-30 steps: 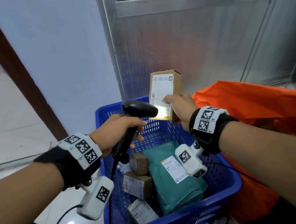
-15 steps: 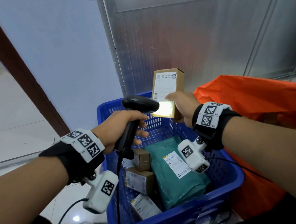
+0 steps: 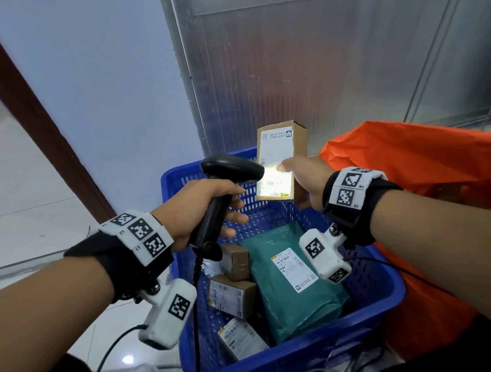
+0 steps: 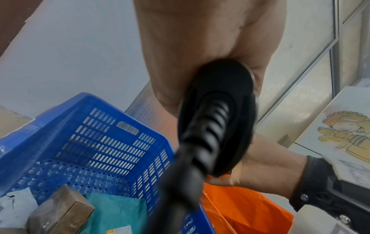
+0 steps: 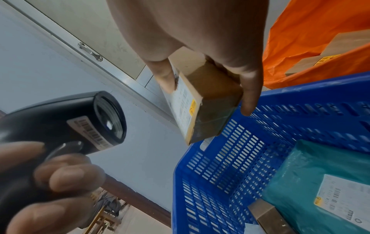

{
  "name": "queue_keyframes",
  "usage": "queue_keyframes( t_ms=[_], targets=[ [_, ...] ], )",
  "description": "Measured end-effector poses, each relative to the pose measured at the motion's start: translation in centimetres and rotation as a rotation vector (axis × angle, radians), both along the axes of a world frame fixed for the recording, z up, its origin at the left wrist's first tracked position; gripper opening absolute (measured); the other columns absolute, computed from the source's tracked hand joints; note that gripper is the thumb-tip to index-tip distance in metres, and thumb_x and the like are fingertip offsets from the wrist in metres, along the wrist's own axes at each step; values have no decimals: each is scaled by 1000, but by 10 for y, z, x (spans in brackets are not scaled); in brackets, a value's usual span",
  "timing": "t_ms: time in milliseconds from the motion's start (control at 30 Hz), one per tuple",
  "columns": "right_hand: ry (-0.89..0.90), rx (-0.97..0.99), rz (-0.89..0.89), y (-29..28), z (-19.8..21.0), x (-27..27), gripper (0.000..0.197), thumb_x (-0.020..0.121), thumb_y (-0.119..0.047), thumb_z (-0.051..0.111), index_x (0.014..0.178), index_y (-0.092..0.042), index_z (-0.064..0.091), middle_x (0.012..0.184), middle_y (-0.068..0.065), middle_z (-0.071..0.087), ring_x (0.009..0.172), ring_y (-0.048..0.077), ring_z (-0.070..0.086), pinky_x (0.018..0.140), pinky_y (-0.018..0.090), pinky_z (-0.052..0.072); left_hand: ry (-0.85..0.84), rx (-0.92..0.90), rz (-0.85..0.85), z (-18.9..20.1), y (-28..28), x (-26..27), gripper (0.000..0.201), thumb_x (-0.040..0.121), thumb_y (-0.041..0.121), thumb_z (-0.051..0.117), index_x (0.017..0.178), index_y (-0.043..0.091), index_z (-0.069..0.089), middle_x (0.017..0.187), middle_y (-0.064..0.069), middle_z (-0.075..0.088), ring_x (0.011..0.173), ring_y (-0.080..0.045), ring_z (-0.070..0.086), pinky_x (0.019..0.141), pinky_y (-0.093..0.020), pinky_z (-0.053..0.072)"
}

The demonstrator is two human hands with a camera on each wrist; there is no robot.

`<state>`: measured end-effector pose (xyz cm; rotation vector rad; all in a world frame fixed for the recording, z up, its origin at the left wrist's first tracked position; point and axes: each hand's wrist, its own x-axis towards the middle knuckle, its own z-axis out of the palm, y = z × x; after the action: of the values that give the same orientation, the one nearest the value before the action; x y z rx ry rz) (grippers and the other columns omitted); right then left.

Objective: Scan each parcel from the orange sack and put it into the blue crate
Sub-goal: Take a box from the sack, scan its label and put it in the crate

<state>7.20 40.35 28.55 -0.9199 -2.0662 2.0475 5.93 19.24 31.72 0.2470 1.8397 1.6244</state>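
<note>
My right hand (image 3: pixel 306 176) grips a small brown cardboard parcel (image 3: pixel 281 155) upright over the far end of the blue crate (image 3: pixel 382 299); thumb and fingers clamp its sides in the right wrist view, parcel (image 5: pixel 200 104). Its white label faces left and is lit by a bright patch. My left hand (image 3: pixel 206 210) grips the black handheld scanner (image 3: pixel 229 172), whose head points at that label from a few centimetres away; scanner window (image 5: pixel 109 117). The orange sack (image 3: pixel 444 181) lies to the right of the crate, with another box showing inside, orange sack (image 5: pixel 320 39).
The crate holds a teal mailer bag (image 3: pixel 296 280) and three small cardboard boxes (image 3: pixel 232 296) on its left side. The scanner cable (image 3: pixel 196 336) hangs down in front of the crate. A metal panel wall (image 3: pixel 315 64) stands close behind; a tiled floor opens to the left.
Both hands and the parcel hold nearly the same pose over the crate. The scanner head has stayed aimed at the label, with the lit patch remaining on its lower part.
</note>
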Motion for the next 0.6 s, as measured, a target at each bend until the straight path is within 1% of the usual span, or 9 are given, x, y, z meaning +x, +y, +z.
queue_keyframes(
  t_ms=[133,233,300,367,433,500,533,567,600],
  targets=[
    [-18,-5,-19,7,-2,1,31,95,-15,57,125,-8,58,105,8,74,66,15,67,50,21,42,-4,6,-3,1,0,0,14,97,20,61,94,7,65,80,-4,66,76,-21,72,51,-29,57],
    [-14,0,-49,10,-2,1,33,96,-12,57,128,-6,56,112,11,72,61,12,63,35,13,40,-6,2,-11,1,-1,0,15,97,21,61,95,7,66,80,-4,67,77,-21,73,51,-29,57],
    [-20,9,-67,13,-3,0,34,95,-10,57,129,-5,56,116,12,72,60,12,62,31,10,37,-11,3,-11,1,-2,0,15,97,21,61,96,7,66,80,-4,67,77,-20,73,51,-28,57],
    [-29,31,-97,16,-4,-1,35,94,-9,58,129,-5,56,115,12,72,61,12,62,35,11,38,-12,5,-17,1,-1,0,15,97,21,61,95,7,65,80,-4,66,77,-20,72,51,-28,57],
    [-56,58,-111,21,-6,-3,34,93,-10,59,127,-5,57,114,11,73,63,14,64,44,15,38,-8,-2,-24,2,-1,0,15,97,21,60,93,7,65,80,-4,65,78,-20,72,51,-28,57],
    [-83,73,-73,22,-8,-3,30,94,-10,59,123,-5,58,113,9,73,65,15,64,48,17,38,-3,-9,-22,1,-1,0,16,98,21,60,92,7,65,78,-3,65,77,-20,72,52,-28,57],
    [-106,73,-27,19,-8,-2,29,94,-10,59,122,-6,58,112,9,72,66,16,64,49,17,40,2,-11,-14,0,0,0,16,98,21,61,93,7,65,78,-3,65,76,-20,72,52,-29,58],
    [-139,74,37,18,-10,-3,31,93,-12,61,123,-6,57,111,9,72,70,19,66,52,18,46,11,-14,-1,-1,0,0,16,98,21,62,94,7,66,77,-2,66,74,-20,71,52,-29,58],
    [-189,75,110,15,-12,-3,39,91,-17,63,128,-7,56,113,9,71,80,22,68,60,25,54,24,-18,13,-2,1,-1,15,97,21,63,95,6,67,77,-3,66,72,-20,71,53,-30,59]
  ],
)
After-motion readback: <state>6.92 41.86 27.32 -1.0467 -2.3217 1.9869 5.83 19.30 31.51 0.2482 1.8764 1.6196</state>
